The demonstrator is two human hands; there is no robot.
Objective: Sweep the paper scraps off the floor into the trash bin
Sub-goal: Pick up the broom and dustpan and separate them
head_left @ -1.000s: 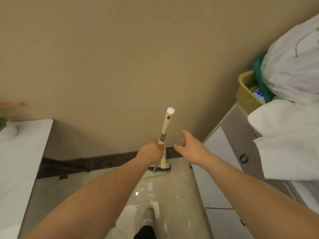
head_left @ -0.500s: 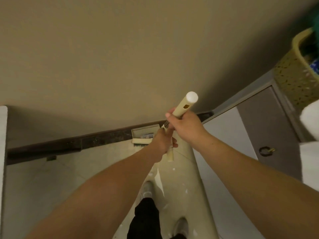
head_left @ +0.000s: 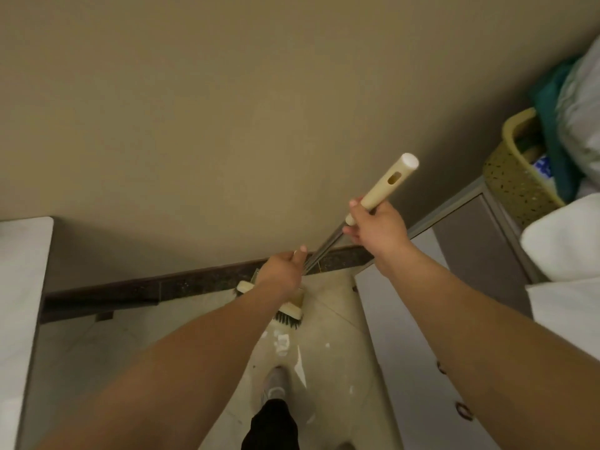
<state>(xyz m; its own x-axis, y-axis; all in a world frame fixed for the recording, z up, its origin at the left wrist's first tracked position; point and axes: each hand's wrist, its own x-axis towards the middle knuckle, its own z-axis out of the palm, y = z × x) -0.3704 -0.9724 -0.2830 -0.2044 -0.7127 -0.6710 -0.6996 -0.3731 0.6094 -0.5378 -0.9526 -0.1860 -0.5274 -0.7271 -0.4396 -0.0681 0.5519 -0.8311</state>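
Observation:
I hold a broom with a cream grip [head_left: 388, 182] and a grey metal shaft. My right hand [head_left: 376, 227] is closed around the lower end of the cream grip. My left hand [head_left: 285, 269] grips the shaft lower down. The broom head [head_left: 289, 315] with dark bristles rests on the tiled floor near the dark baseboard, partly hidden by my left forearm. White paper scraps [head_left: 281, 344] lie on the floor just in front of the bristles, with smaller bits scattered nearby. No trash bin is in sight.
A white cabinet with ring pulls [head_left: 422, 336] stands close on the right, holding a yellow basket [head_left: 516, 186] and white bedding. A white tabletop [head_left: 19, 271] is on the left. My shoe [head_left: 274, 383] stands on the narrow floor strip.
My right hand, open beside the handle a second ago, has closed on the cream grip. The broom has tilted to the right, and its head has come away from the wall towards my foot.

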